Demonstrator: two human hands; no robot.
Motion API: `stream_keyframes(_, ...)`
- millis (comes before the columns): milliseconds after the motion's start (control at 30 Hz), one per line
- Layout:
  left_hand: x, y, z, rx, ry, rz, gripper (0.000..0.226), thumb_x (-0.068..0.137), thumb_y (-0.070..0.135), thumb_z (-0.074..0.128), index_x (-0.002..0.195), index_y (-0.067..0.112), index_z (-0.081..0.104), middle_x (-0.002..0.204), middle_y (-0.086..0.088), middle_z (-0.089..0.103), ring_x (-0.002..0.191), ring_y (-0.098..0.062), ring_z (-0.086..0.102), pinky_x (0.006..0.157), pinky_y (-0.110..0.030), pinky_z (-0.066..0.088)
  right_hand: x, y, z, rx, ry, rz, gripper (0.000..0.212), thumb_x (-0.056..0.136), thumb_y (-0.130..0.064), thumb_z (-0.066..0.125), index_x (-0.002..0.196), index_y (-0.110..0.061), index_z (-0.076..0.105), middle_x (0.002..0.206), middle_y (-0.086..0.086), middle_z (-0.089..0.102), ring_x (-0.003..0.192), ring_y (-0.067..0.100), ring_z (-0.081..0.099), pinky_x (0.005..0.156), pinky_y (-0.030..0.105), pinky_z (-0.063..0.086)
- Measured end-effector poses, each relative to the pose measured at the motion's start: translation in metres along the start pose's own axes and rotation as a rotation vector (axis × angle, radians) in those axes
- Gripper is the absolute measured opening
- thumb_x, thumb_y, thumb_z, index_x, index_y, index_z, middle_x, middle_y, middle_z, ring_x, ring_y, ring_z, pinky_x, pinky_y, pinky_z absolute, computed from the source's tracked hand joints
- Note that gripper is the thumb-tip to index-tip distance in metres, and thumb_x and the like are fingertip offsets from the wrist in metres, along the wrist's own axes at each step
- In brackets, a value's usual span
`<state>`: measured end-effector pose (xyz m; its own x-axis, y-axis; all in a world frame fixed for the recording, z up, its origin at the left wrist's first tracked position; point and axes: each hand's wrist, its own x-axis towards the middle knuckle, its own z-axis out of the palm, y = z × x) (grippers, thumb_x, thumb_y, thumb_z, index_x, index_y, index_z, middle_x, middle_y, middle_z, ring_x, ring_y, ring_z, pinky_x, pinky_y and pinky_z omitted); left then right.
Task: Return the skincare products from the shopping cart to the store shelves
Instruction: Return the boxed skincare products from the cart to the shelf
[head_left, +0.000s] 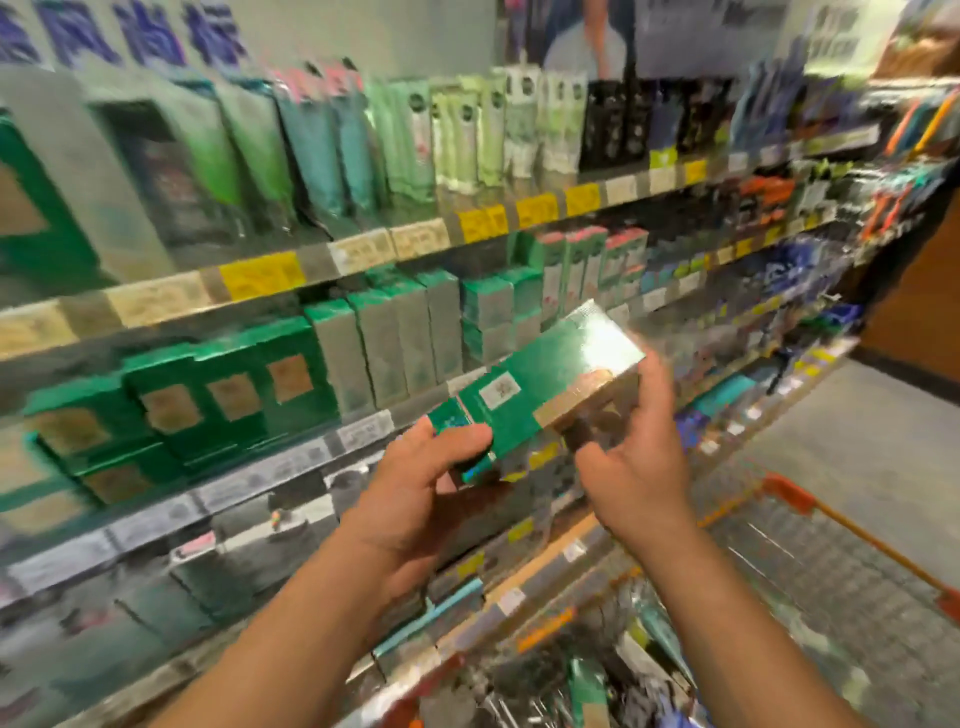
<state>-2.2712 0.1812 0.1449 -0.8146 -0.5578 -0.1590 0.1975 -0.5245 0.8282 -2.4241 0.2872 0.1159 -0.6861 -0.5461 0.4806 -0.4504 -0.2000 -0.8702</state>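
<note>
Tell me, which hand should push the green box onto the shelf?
Probably the left hand: it grips the green box at the end nearest the matching green boxes on the shelf. The right hand holds the far end.

Grey floor (857, 441), orange-brown wall (919, 312), poster (587, 36) overhead; blurred.

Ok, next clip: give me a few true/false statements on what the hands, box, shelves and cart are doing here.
1. Both hands hold one green box. True: left hand grips its near end, right hand its far end.
2. The box already sits on a shelf. False: it is held in the air in front of the shelves.
3. Similar green boxes stand on the shelf at left. True.
4. The cart is on the person's left. False: it is at lower right.
</note>
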Motion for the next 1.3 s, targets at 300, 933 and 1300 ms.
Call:
stream_keyframes(300, -0.028, 0.086, -0.086, -0.245, 0.165, 0.153, 0.046, 0.068, 0.016, 0.071, 0.113, 0.008, 0.071, 0.108, -0.015, 0.070, 0.081, -0.025, 0.061, 0.057, -0.034, 0.061, 0.051, -0.054, 0.132, 0.219, -0.262, -0.143, 0.077, 0.087, 0.022, 0.048, 0.137, -0.037, 0.053, 0.133, -0.008, 0.064, 0.121, 0.002, 0.063, 0.095, 0.014, 0.048)
stream_keyframes(933, -0.129, 0.225, -0.250, -0.448, 0.245, 0.316, 0.035, 0.073, 0.035, 0.067, 0.090, 0.010, 0.084, 0.098, -0.020, 0.075, 0.068, -0.029, 0.068, 0.049, -0.024, 0.056, 0.060, -0.169, 0.373, 0.464, -0.612, -0.181, 0.031, 0.089, -0.047, 0.072, 0.120, -0.047, 0.071, 0.123, -0.006, 0.070, 0.109, 0.017, 0.065, 0.084, 0.035, 0.058)
stream_keyframes(1300, -0.131, 0.260, -0.283, -0.714, 0.130, 0.126, 0.064, 0.086, 0.052, 0.060, 0.099, -0.008, 0.077, 0.087, -0.019, 0.065, 0.061, -0.022, 0.053, 0.042, -0.021, 0.044, 0.089, -0.224, 0.411, 0.276, -0.796, -0.210, 0.033, 0.089, -0.043, 0.070, 0.117, -0.026, 0.068, 0.108, 0.025, 0.064, 0.089, 0.022, 0.065, 0.073, 0.035, 0.057)
